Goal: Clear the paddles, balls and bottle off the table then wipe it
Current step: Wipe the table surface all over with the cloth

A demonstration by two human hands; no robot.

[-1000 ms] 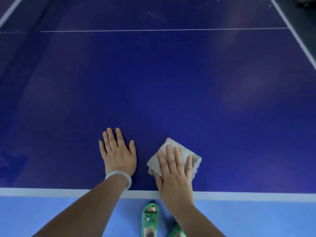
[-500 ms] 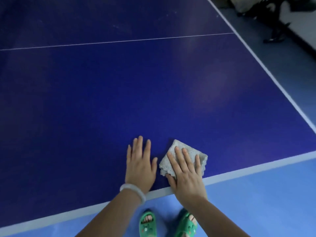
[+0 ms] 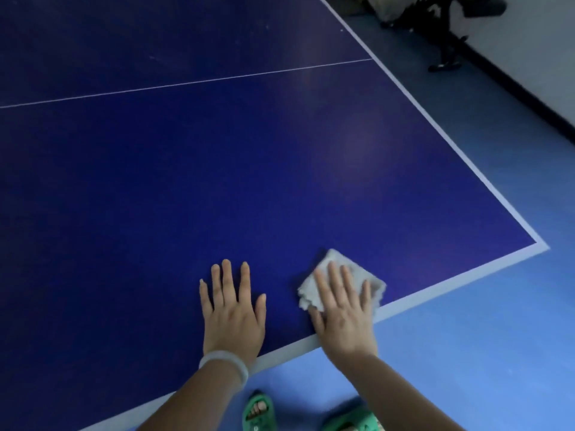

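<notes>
A person's left hand [image 3: 231, 309], a pale bangle [image 3: 224, 363] at the wrist, lies flat with fingers spread on the dark blue table-tennis table [image 3: 217, 166] at lower centre; to its right, the right hand [image 3: 343, 309] presses straight fingers onto a folded grey-white cloth [image 3: 340, 279] near the white-edged corner. No paddles, balls or bottle are in view, so wiping appears under way; the next stroke likely calls for sliding the cloth toward that corner.

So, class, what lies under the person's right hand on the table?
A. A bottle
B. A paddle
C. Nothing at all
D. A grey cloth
D: the right hand presses flat, fingers straight, on a grey cloth near the table corner.
</notes>
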